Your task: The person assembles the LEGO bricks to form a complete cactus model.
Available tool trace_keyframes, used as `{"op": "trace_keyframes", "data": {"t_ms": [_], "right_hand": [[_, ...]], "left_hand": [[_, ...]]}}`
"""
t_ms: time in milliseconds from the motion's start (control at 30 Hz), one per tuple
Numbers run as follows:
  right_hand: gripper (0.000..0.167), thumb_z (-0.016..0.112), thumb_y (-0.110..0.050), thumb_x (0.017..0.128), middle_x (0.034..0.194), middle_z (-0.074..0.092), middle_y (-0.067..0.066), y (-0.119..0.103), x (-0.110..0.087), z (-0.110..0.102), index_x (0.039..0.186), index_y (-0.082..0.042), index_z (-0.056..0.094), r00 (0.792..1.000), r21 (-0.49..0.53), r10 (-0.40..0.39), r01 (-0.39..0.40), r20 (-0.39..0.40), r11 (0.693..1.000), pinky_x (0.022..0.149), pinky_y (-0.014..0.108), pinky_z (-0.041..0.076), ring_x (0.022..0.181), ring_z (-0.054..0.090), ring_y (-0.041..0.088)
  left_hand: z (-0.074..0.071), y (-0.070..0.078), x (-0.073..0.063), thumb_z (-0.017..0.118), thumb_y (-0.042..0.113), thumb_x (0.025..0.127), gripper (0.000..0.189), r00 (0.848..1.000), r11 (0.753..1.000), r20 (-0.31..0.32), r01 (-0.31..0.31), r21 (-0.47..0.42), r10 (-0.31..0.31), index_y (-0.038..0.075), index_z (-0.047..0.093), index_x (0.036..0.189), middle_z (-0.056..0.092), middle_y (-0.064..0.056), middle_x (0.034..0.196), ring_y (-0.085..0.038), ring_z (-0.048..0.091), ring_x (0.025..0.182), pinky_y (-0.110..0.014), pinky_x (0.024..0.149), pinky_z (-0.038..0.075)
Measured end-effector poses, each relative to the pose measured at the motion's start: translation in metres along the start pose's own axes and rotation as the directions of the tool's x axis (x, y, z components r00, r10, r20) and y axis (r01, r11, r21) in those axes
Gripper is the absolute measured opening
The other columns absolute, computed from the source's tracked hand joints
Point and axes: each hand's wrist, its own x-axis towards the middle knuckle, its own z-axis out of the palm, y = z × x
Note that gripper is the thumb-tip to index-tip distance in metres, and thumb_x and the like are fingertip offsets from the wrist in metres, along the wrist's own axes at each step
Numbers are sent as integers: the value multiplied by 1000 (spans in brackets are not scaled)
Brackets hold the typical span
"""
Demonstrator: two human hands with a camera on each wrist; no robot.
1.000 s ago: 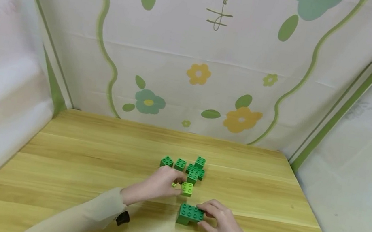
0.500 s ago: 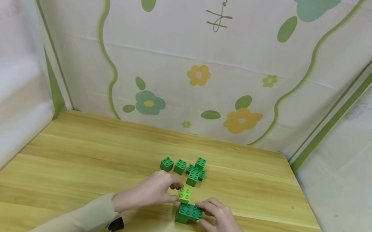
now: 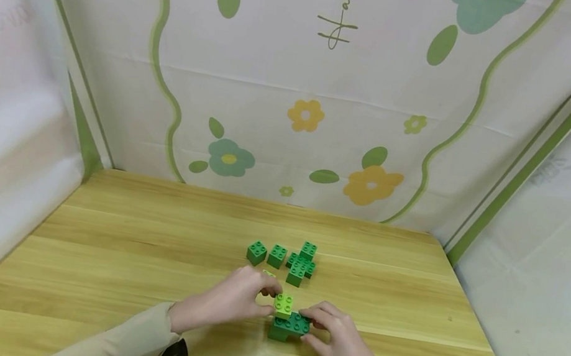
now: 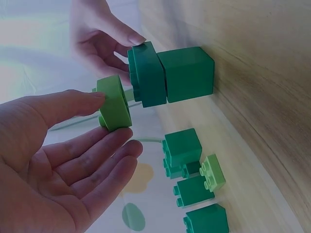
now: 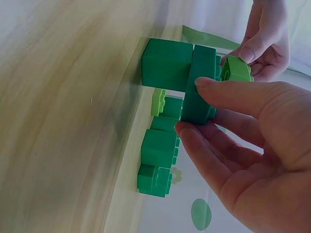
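Between thumb and fingers, my left hand point(image 3: 231, 296) pinches a light green brick point(image 4: 114, 103) with four studs on top. It hovers just above the left end of a dark green long brick point(image 5: 201, 87), apart from its studs in the left wrist view. That long brick sits on a dark green square brick point(image 4: 189, 75) standing on the table, its right end overhanging. My right hand point(image 3: 342, 345) grips the overhanging end with thumb on one side and fingers on the other.
Behind the hands stand two separate dark green bricks point(image 3: 256, 252) and a joined dark green cluster point(image 3: 300, 265). A second light green brick point(image 4: 213, 173) lies near them, mostly hidden by my left hand in the head view. White printed cloth point(image 3: 282, 64) walls the wooden table point(image 3: 144, 211).
My left hand has carried the light green brick toward me, from behind the long brick to above its left end. My right hand keeps its grip with hardly any movement.
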Motion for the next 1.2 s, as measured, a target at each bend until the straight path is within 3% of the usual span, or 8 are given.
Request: {"op": "trace_keyframes", "data": {"t_ms": [233,633,800,1033,1200], "right_hand": [[37,79,-3,79,103,70,4,-2,3,0,115,-4,69,1000,3,-30,30,-6,1000,73,25,61,88,68,13],[39,80,-4,78,105,70,5,0,3,2,115,-2,69,1000,1,0,0,1,1000,76,26,62,91,69,15],[39,79,-5,78,105,70,4,1,3,2,115,-3,69,1000,3,26,-26,12,1000,77,26,62,92,69,14],[39,80,-2,76,104,70,4,1,5,2,114,-2,69,1000,3,-25,25,-17,1000,75,25,61,90,69,14],[38,80,-4,77,104,70,4,1,5,2,114,-3,69,1000,0,-14,14,-11,1000,75,24,61,90,69,13]], "left_hand": [[2,1,0,79,17,81,26,1000,1000,11,9,0,-9,9,74,105,77,-3,101,-15,72,91,-16,79,57],[6,0,0,80,16,81,25,1000,1000,11,-8,8,7,9,75,104,77,-3,99,-11,70,87,-14,77,55],[6,1,-1,80,16,81,24,1000,1000,19,-5,12,5,8,75,104,77,-3,98,-12,71,87,-14,76,55],[8,2,-2,81,16,80,24,1000,1000,11,-15,15,15,8,74,102,77,-3,98,-13,71,87,-14,76,55],[10,-1,-1,80,15,81,25,1000,1000,24,-9,-24,9,8,73,103,76,-4,100,-17,71,90,-16,78,56]]}}
